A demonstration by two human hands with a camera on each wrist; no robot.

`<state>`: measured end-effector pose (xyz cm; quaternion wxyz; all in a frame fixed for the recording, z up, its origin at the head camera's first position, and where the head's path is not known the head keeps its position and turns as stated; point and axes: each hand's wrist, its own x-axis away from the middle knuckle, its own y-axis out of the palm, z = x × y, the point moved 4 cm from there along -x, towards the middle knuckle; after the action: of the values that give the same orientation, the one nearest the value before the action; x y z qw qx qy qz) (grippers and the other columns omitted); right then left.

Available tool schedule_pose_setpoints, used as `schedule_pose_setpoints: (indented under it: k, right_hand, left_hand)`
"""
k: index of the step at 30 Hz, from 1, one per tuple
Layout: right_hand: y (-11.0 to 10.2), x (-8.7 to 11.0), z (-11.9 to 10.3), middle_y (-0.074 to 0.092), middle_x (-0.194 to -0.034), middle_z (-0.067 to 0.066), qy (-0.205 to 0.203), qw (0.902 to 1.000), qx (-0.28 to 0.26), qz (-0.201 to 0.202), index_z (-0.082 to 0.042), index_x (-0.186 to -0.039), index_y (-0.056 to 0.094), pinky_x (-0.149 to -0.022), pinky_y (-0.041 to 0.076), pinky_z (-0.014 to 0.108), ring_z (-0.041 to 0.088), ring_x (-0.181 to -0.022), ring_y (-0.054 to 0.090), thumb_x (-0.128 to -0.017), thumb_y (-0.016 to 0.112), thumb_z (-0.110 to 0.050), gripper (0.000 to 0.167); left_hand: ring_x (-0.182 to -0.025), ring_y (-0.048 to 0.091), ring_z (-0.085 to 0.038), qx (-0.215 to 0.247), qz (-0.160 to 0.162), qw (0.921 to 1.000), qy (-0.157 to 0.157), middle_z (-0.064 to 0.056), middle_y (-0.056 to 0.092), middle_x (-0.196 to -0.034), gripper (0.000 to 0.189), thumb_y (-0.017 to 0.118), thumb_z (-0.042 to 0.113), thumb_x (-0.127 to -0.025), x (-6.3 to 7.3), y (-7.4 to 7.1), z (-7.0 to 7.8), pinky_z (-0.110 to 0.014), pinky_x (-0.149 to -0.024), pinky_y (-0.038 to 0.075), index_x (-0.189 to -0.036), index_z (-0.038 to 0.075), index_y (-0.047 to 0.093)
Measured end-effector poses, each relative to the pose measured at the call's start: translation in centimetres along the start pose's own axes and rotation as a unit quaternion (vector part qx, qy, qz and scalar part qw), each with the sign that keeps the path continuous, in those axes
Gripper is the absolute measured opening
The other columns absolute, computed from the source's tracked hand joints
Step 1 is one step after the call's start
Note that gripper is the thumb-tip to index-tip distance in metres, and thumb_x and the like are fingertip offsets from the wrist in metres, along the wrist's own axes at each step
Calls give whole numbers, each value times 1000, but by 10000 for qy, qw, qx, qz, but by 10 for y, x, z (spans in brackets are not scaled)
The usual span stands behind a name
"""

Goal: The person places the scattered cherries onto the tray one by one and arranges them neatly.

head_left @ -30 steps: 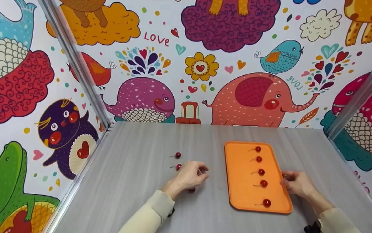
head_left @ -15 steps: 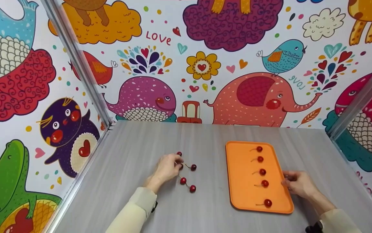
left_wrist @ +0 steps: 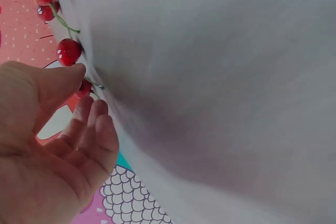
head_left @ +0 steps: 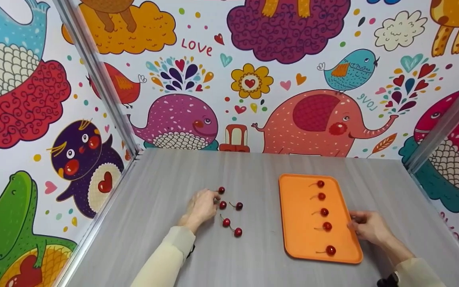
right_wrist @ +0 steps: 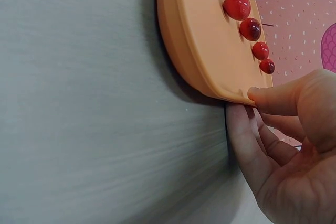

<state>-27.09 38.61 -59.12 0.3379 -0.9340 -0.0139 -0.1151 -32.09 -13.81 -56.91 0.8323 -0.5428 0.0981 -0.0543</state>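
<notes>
Left hand (head_left: pixel 200 206) shifted leftward, cherry (left_wrist: pixel 84 89) partly hidden — behind thumb (left_wrist: pixel 60 82)

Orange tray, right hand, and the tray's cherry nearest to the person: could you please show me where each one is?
Orange tray (head_left: pixel 298 223): head view, on a bare part of its surface.
Right hand (head_left: pixel 371 227): head view, on the middle of the hand.
Nearest cherry (head_left: pixel 331 250): head view, on its red fruit.
</notes>
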Motion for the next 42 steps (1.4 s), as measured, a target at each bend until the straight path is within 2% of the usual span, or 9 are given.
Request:
schedule_pose_setpoints:
  k: [5, 11, 15, 21, 25, 31, 37, 42]
  right_hand:
    - [-1, 0, -1, 71, -102, 14, -20, 10000, -10, -33, 20, -148, 58, -75, 69, 34, 19, -90, 68, -106, 71, -2, 50]
    - [-1, -1, -1, 75, -103, 16, 95, 9999, -122, -49, 20, -149, 57, -76, 70, 36, 16, -89, 72, -104, 71, -2, 52]
    - [-1, 0, -1, 76, -105, 19, -6, 10000, -82, 1, 20, -149, 58, -76, 70, 38, 17, -90, 76, -104, 72, -3, 53]
    - [0, 1, 0, 75, -107, 22, -102, 9999, -25, -18, 21, -148, 57, -78, 71, 42, 20, -92, 76, -104, 72, -3, 52]
    - [0, 0, 1, 74, -108, 21, -21, 10000, -9, -27, 19, -150, 57, -79, 70, 41, 19, -92, 75, -105, 71, -4, 52]
    - [-1, 0, 0, 74, -109, 22, -28, 10000, -9, -16, 19, -149, 58, -79, 70, 39, 19, -92, 74, -106, 70, -4, 50]
    - [0, 1, 0, 74, -108, 22, 25, 10000, -32, -10, 20, -148, 59, -79, 70, 40, 19, -91, 74, -106, 70, -4, 50]
    - [-1, 2, -1, 75, -104, 19, -68, 9999, 35, 89, 19, -147, 60, -74, 69, 34, 18, -87, 73, -105, 71, -4, 50]
  left_hand:
    - [-109, 74, -32, -48, -80, 9999, -67, -9, 82, -111, 15, 82, 8, -96, -3, 3, -2, -51, -101, 60, -110, 12, 86]
    - [-102, 72, -29, -38, -83, 9999, -114, -6, 79, -104, 7, 81, 9, -96, -5, 5, -2, -49, -95, 61, -97, 14, 85]
    - [-99, 71, -26, 72, -87, 9997, -193, -5, 77, -102, 10, 80, 9, -98, -5, 4, -3, -49, -92, 61, -91, 15, 83]
    - [-102, 74, -28, 224, -34, 9996, -180, -5, 81, -103, 11, 80, 8, -98, -4, 2, -3, -51, -96, 62, -91, 15, 85]
    - [-105, 76, -27, 365, -83, 9990, -245, -5, 83, -107, 10, 80, 10, -100, -4, 1, -1, -50, -97, 63, -95, 16, 87]
    - [-102, 76, -25, 559, -190, 9980, -222, -4, 83, -106, 7, 81, 12, -101, -6, 0, 9, -48, -94, 64, -100, 15, 88]
    - [-108, 78, -28, 645, -286, 9975, -17, -7, 85, -111, 12, 78, 10, -102, -13, -1, 25, -48, -97, 64, -104, 14, 89]
    - [-106, 79, -25, 610, -254, 9977, 125, -7, 87, -111, 12, 79, 11, -102, -19, 0, 37, -45, -96, 65, -105, 14, 90]
